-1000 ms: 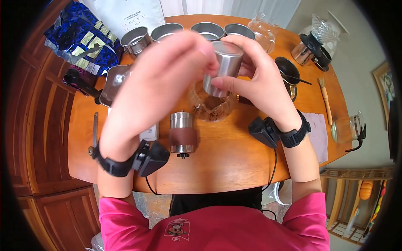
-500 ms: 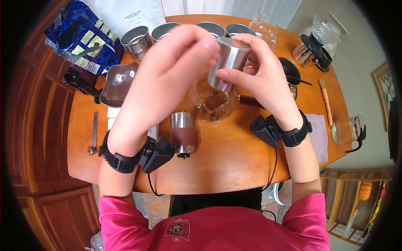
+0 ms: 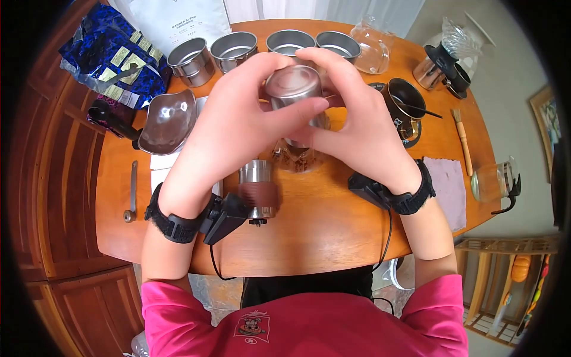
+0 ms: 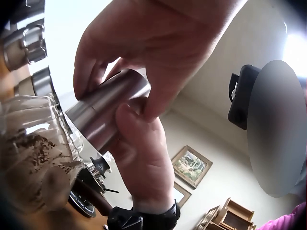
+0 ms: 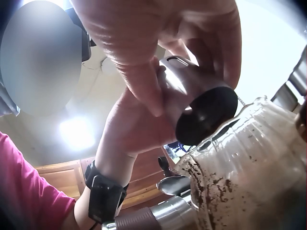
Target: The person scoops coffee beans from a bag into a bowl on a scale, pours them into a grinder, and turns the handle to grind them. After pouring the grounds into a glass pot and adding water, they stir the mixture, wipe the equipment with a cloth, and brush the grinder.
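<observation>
Over the middle of the table, both hands hold an upturned stainless-steel cup (image 3: pixel 292 85). My left hand (image 3: pixel 238 122) curls its thumb and fingers round the cup near its base. From the other side, my right hand (image 3: pixel 364 122) grips the cup's wall. In the right wrist view the cup's dark open mouth (image 5: pixel 207 117) tips down close to the rim of a ribbed clear vessel (image 5: pixel 254 163). Brown coffee grounds (image 5: pixel 218 189) cling to that vessel's inside. A hand coffee grinder (image 3: pixel 258 189) with a reddish-brown band lies nearer the body.
Several metal cups (image 3: pixel 234 50) line the back. A dark tray (image 3: pixel 169 122) and crank handle (image 3: pixel 132 190) are left. At right are a black mug (image 3: pixel 404 100), a brush (image 3: pixel 462 143), a cloth (image 3: pixel 447 193) and a glass pot (image 3: pixel 493 181).
My left hand has come from beside the cup to curl round it. The cup has shifted left and towards the body, with the right hand still holding it.
</observation>
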The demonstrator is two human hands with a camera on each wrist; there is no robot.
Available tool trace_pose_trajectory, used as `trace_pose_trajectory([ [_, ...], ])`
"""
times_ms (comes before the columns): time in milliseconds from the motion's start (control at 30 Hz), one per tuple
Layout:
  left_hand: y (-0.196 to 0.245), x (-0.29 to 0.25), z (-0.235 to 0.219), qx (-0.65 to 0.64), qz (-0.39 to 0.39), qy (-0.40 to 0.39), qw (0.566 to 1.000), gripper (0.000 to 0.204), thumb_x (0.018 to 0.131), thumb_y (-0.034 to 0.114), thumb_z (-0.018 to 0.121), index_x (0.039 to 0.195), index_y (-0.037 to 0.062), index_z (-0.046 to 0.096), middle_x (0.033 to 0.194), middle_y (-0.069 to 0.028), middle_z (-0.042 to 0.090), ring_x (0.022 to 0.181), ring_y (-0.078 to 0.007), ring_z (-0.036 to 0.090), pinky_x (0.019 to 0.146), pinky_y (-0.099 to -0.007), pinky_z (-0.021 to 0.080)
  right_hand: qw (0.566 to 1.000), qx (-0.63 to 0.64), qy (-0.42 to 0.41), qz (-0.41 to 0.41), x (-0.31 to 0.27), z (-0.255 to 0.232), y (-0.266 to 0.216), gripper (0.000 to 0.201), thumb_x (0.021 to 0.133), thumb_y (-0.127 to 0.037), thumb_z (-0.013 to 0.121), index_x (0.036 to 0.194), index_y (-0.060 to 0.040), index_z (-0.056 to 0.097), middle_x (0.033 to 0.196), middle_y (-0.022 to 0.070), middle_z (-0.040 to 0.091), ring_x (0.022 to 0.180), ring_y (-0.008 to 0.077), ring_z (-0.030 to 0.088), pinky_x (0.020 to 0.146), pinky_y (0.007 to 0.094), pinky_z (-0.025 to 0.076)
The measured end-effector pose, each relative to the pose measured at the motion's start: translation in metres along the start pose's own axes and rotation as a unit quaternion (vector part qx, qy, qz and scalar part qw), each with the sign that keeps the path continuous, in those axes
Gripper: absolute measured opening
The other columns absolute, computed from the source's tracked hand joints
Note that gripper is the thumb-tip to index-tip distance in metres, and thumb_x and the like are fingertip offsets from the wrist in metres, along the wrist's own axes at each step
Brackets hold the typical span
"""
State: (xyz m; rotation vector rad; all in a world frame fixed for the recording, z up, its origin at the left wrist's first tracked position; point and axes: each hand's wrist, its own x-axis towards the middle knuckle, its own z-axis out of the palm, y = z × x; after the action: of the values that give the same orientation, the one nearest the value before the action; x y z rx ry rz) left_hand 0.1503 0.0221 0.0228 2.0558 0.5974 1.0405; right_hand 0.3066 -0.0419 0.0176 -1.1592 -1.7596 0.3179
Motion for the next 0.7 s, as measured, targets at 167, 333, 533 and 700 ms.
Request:
trace_pose_trajectory([
  [167, 0.006, 0.006, -0.009, -0.05, -0.091, 0.033, 0.994, 0.037, 0.075, 0.027, 0.071, 0.09, -0.0038, 0.057, 0.07, -0.0054, 0.06, 0.067, -0.0091, 0.058, 0.059, -0.0224, 0.045, 0.968, -0.162, 0.163, -0.098, 0.003, -0.011, -0.002, 0.045, 0.076, -0.004, 0.064, 0.117, -0.0014, 0.048, 0.111, 0.0076, 0.054, 0.104, 0.0161, 0.051, 0.089, 0.0308, 0.041],
  [333, -0.01, 0.011, -0.014, -0.013, -0.155, 0.066, 0.986, 0.046, 0.076, 0.043, 0.067, 0.075, -0.0021, 0.056, 0.067, -0.0037, 0.057, 0.062, -0.0079, 0.053, 0.056, -0.0207, 0.043, 0.969, -0.192, -0.023, -0.155, 0.001, -0.013, -0.019, 0.02, 0.078, 0.001, 0.054, 0.097, 0.0015, 0.061, 0.1, 0.015, 0.06, 0.094, 0.0271, 0.058, 0.09, 0.0341, 0.04],
  [533, -0.003, 0.013, -0.016, -0.097, -0.23, 0.054, 0.967, 0.05, 0.079, 0.046, 0.062, 0.078, -0.0027, 0.054, 0.071, -0.0068, 0.058, 0.065, -0.0105, 0.058, 0.057, -0.0227, 0.05, 0.953, -0.2, 0.053, -0.223, 0.0, -0.004, -0.016, 0.023, 0.077, -0.004, 0.057, 0.099, -0.0023, 0.061, 0.107, 0.0112, 0.059, 0.099, 0.0264, 0.056, 0.092, 0.0388, 0.038],
  [700, -0.007, 0.014, -0.013, -0.132, -0.231, 0.064, 0.962, 0.048, 0.082, 0.051, 0.055, 0.081, 0.0026, 0.054, 0.071, -0.0028, 0.053, 0.058, -0.007, 0.052, 0.052, -0.0176, 0.043, 0.945, -0.22, 0.033, -0.239, 0.001, -0.009, -0.017, 0.028, 0.075, -0.005, 0.059, 0.103, -0.005, 0.061, 0.112, 0.0095, 0.057, 0.103, 0.0254, 0.054, 0.092, 0.0395, 0.038],
])
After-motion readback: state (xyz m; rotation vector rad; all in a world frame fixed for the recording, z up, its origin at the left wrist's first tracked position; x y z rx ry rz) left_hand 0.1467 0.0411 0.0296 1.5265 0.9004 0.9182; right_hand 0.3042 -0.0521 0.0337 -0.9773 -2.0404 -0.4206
